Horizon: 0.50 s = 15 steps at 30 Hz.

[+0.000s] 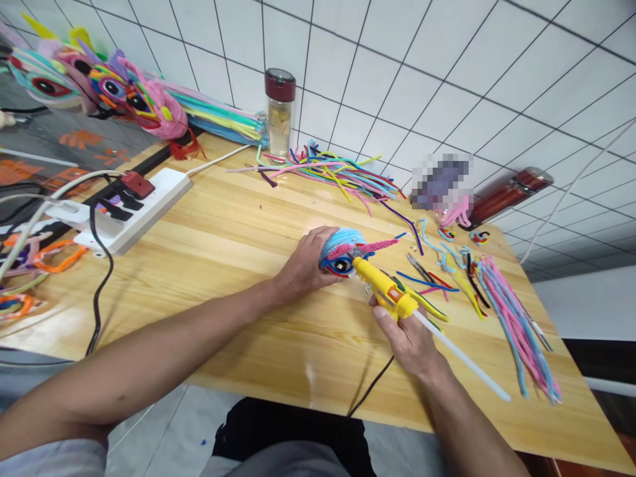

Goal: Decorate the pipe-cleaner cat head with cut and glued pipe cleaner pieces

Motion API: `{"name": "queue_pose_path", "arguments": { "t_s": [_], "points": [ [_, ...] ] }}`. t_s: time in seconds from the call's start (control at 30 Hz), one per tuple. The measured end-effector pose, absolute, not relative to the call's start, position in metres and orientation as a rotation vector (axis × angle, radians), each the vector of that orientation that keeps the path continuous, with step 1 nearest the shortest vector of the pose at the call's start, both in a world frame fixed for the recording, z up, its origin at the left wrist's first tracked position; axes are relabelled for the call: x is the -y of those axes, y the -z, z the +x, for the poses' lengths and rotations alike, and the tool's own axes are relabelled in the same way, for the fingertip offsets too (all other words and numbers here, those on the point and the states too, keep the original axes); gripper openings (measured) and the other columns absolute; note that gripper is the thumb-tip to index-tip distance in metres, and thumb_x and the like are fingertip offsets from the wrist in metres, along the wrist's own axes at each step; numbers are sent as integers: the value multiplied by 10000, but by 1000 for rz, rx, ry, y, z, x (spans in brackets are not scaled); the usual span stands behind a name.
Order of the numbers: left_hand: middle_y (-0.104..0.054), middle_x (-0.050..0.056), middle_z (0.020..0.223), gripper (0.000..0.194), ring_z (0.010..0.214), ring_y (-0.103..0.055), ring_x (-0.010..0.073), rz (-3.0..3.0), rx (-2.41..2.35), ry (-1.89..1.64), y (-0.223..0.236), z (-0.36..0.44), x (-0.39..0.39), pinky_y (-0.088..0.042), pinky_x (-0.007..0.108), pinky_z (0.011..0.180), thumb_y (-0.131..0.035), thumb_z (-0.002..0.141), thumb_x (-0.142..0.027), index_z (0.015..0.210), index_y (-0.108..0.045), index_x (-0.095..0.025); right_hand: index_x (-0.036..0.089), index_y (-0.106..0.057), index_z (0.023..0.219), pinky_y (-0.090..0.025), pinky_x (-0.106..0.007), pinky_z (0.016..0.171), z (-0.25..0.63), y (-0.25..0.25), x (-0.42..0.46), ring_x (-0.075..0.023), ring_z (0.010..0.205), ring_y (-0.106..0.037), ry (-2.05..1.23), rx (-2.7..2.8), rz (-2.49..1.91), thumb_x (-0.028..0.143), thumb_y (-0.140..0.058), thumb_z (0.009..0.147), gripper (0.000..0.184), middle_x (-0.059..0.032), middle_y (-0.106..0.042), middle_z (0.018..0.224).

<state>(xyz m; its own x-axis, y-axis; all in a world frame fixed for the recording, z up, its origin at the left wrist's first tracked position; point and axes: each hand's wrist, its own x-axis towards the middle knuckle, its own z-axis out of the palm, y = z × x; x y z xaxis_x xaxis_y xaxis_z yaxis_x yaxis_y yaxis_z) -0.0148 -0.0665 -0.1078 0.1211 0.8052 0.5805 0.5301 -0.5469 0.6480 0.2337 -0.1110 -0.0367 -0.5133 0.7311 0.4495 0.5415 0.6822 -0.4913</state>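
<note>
My left hand (309, 265) is wrapped round the left side of a light-blue pipe-cleaner animal head (342, 240), which has a big dark eye and a pink strip sticking out to the right. In my right hand (408, 338) is a yellow hot glue gun (380, 283). Its nozzle end is up against the head near the eye; whether it touches, I cannot tell. A long white glue stick (462, 354) juts from the gun's back, and a dark cord hangs down below. Yellow-handled pliers (433, 306) lie partly behind the gun.
Loose pipe cleaners (328, 173) lie along the wall by a glass bottle (281, 116). A power strip (136, 212) with cords stands left, finished colourful heads (154, 109) behind it. Pink and blue pipe cleaners (517, 331) and a red thermos (511, 195) are at right.
</note>
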Motion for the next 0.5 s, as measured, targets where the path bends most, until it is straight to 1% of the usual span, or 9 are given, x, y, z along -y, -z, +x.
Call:
{"name": "queue_pose_path", "arguments": {
  "t_s": [0.2, 0.37, 0.5],
  "points": [
    [-567, 170, 1469, 963, 1411, -537, 370, 2108, -1313, -1388, 107, -14, 67, -467, 554, 1195, -940, 708, -335, 1505, -412, -219, 228, -666, 919, -535, -326, 693, 234, 37, 111, -208, 742, -693, -360, 2232, -1030, 321, -525, 1037, 207, -21, -720, 812],
    [-564, 174, 1471, 930, 1411, -537, 365, 2115, -1303, -1395, 106, -14, 67, -468, 559, 1191, -921, 739, -356, 1502, -409, -211, 229, -662, 918, -533, -320, 699, 234, 37, 111, -209, 772, -697, -365, 2254, -978, 303, -538, 1025, 179, -23, -722, 831],
    [-567, 172, 1469, 938, 1410, -536, 363, 2117, -1300, -1399, 107, -15, 67, -471, 550, 1191, -932, 720, -326, 1494, -414, -211, 227, -655, 923, -526, -320, 689, 233, 35, 111, -204, 744, -684, -370, 2224, -1018, 290, -536, 1024, 169, -18, -710, 811]
  ]
}}
